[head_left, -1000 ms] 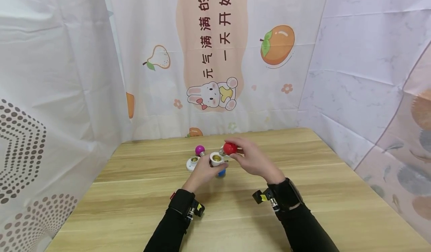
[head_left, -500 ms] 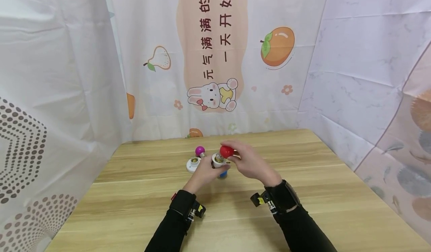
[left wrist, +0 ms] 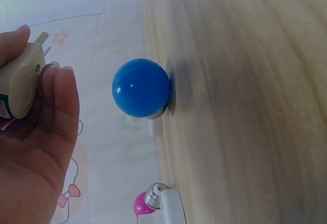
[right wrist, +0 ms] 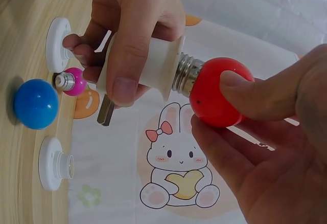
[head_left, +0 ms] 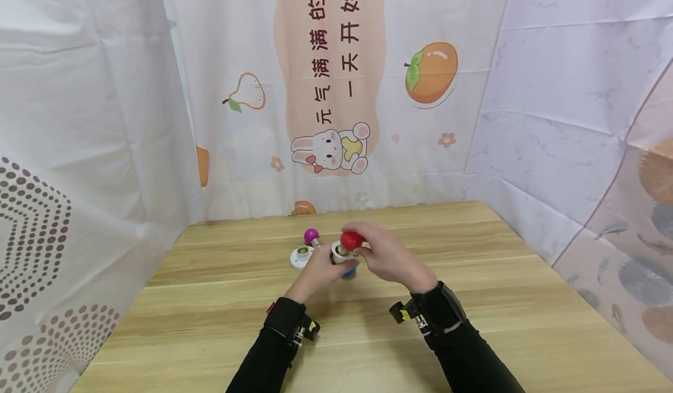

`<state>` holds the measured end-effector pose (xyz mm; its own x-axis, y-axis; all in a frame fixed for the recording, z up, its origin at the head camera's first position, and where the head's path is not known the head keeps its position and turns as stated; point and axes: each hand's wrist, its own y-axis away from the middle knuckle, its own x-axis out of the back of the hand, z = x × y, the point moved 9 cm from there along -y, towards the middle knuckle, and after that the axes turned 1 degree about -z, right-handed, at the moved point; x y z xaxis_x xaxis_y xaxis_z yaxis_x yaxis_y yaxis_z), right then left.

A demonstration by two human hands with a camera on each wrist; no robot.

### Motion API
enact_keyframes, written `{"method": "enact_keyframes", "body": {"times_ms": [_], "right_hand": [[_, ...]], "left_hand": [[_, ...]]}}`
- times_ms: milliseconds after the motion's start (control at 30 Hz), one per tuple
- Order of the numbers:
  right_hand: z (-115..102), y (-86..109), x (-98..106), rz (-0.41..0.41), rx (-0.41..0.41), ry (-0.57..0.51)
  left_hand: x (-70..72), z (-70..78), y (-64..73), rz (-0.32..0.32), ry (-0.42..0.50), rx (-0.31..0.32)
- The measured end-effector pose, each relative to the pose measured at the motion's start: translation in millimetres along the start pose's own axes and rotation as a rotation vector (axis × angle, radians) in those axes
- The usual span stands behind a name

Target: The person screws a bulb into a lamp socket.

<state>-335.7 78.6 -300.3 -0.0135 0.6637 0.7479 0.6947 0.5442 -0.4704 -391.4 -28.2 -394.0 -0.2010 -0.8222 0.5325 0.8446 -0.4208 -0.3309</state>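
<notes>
My left hand (head_left: 322, 271) grips a white plug-in bulb socket (right wrist: 162, 65) above the table. Flat metal prongs (right wrist: 106, 110) stick out of its far end. With thumb and fingers, my right hand (head_left: 390, 257) pinches a red light bulb (right wrist: 208, 97). The bulb's silver screw base sits at the socket's open mouth, with much of its thread still showing in the right wrist view. A blue bulb (left wrist: 140, 88) lies on the table below the hands. Beyond the left hand lies a magenta bulb (head_left: 311, 236) beside a round white lamp base (head_left: 298, 260).
A second round white lamp base (right wrist: 49, 163) rests on the wooden table (head_left: 221, 323), past the blue bulb in the right wrist view. Printed curtains (head_left: 336, 194) hang behind the table and along both sides.
The right hand has brought the red bulb left and down, from beside the socket to its mouth. The left hand has shifted slightly and keeps holding the socket.
</notes>
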Motion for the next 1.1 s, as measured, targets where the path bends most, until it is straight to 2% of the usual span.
{"method": "enact_keyframes", "body": {"times_ms": [433,667,1100], "right_hand": [[-4.0,-0.2,-4.4,-0.031,0.019,0.061],[-2.1,1.9,-8.0,-0.057,0.004,0.080],[-1.0,2.3,-7.9,-0.052,-0.006,0.085]], "left_hand": [[1.6,3.5,0.7,0.013,-0.061,-0.023],[-1.7,5.5,-0.3,-0.012,-0.110,-0.015],[-4.1,5.6,-0.4,-0.035,-0.115,-0.017]]}}
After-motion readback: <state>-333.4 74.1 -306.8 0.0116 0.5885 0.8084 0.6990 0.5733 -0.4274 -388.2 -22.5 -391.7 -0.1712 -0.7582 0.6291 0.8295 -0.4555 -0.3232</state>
